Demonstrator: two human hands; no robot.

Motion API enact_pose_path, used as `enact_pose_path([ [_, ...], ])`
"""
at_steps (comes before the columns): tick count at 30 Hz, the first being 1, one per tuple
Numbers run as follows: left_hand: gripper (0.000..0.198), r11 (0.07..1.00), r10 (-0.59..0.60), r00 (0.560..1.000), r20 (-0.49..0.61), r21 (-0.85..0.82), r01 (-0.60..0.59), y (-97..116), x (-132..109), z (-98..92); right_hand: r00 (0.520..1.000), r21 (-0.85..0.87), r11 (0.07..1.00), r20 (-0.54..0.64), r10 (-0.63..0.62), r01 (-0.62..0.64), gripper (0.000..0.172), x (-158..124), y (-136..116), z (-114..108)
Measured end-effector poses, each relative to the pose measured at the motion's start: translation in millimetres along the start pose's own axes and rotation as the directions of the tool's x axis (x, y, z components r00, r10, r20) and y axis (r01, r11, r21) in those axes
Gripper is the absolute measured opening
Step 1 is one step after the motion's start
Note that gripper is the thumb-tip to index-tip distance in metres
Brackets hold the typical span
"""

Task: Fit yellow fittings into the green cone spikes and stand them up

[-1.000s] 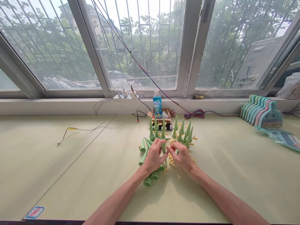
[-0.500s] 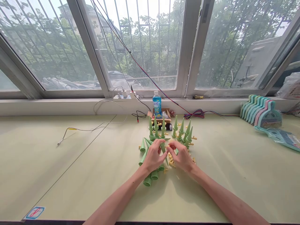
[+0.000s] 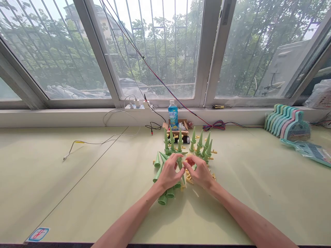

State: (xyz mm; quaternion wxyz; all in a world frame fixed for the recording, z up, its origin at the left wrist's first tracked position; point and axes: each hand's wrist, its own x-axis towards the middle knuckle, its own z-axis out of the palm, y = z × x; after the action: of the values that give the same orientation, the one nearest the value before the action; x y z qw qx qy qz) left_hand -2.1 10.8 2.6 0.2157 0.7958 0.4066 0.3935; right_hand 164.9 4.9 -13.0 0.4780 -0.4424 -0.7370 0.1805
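My left hand (image 3: 169, 171) is closed around a green plant watering spike (image 3: 180, 166), whose point slants down. Close against it, my right hand (image 3: 200, 170) pinches a small yellow valve (image 3: 184, 162) at the spike's side; the fingers mostly cover it. Under and beside my left hand lie several loose green cones (image 3: 162, 199). A pile of yellow valves (image 3: 189, 179) lies partly beneath my right hand. Behind the hands, several spikes with yellow valves fitted stand point up, in a left group (image 3: 172, 139) and a right group (image 3: 200, 143).
A blue bottle (image 3: 173, 115) stands by an open cardboard box (image 3: 184, 124), with a dark phone-like object (image 3: 184, 139) before it. Coiled cable (image 3: 217, 125) lies near the sill. To the right are pastel dustpan-like pieces (image 3: 287, 120); a thin white cable (image 3: 90, 142) runs left.
Both hands stay almost in place. The spike between them shifts very slightly, and the fingertips barely move.
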Motion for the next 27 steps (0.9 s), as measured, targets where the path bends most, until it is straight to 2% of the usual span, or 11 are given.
enact_pose_path([
  [5, 0.026, 1.0, -0.001, 1.0, 0.008, 0.005, 0.001, 1.0, -0.3, -0.1, 1.0, 0.005, 1.0, 0.013, -0.012, 0.012, 0.019, -1.0, 1.5, 1.3],
  [17, 0.029, 0.999, 0.045, 0.997, 0.059, 0.013, -0.046, 3.7, -1.2, -2.1, 0.999, -0.028, 0.999, 0.04, 0.032, -0.031, 0.044, -0.4, 4.2, 2.8],
  [20, 0.03, 0.999, 0.031, 0.999, 0.04, 0.016, -0.032, 1.6, -0.8, -1.0, 0.999, -0.027, 0.999, 0.04, 0.027, -0.026, 0.038, -0.5, 3.1, 2.3],
  [24, 0.03, 1.0, 0.002, 1.0, 0.013, 0.025, -0.002, -0.3, -0.6, 0.1, 0.999, -0.003, 1.0, 0.027, -0.021, 0.021, 0.018, -1.0, 1.4, 1.2],
  [27, 0.028, 1.0, -0.003, 1.0, 0.022, 0.023, 0.003, -0.3, -0.9, 0.3, 0.999, 0.003, 1.0, 0.036, -0.029, 0.029, 0.015, -1.6, 2.0, 1.2],
])
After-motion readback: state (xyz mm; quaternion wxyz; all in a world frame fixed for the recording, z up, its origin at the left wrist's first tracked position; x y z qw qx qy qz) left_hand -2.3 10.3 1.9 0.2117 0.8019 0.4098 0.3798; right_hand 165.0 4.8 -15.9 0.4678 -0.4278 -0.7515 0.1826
